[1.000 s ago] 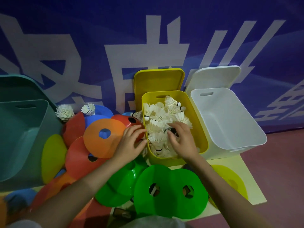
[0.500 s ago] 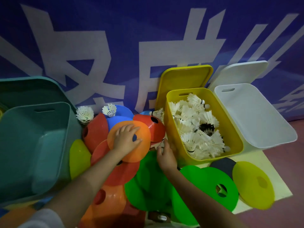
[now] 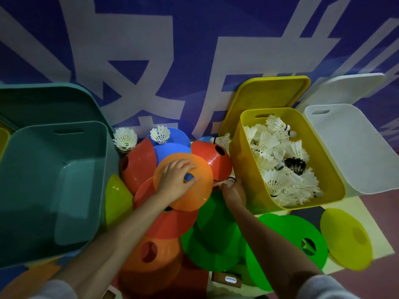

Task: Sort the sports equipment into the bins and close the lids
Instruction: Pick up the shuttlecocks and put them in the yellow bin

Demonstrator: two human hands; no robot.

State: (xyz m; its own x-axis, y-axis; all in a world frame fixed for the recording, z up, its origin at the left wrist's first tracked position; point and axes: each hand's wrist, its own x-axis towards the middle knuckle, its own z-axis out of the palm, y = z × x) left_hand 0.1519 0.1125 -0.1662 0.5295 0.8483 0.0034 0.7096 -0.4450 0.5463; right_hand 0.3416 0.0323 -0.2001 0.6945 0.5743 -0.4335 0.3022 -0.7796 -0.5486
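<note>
Blue banner wall behind the floor pile; left hand [image 3: 176,180] spread flat on a light, bendy orange cone [image 3: 194,190], right hand [image 3: 234,190] pinching a fragile shuttlecock [image 3: 230,181] beside the yellow bin [image 3: 246,169].

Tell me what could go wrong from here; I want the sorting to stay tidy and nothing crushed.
1. The left hand lies on the orange cone topping a loose, overlapping pile; lifting it may slide the red cone and others.
2. The right hand pinches a shuttlecock low beside the yellow bin; its feathers could get bent.
3. Two shuttlecocks sit behind the pile by the wall, easy to overlook.
</note>
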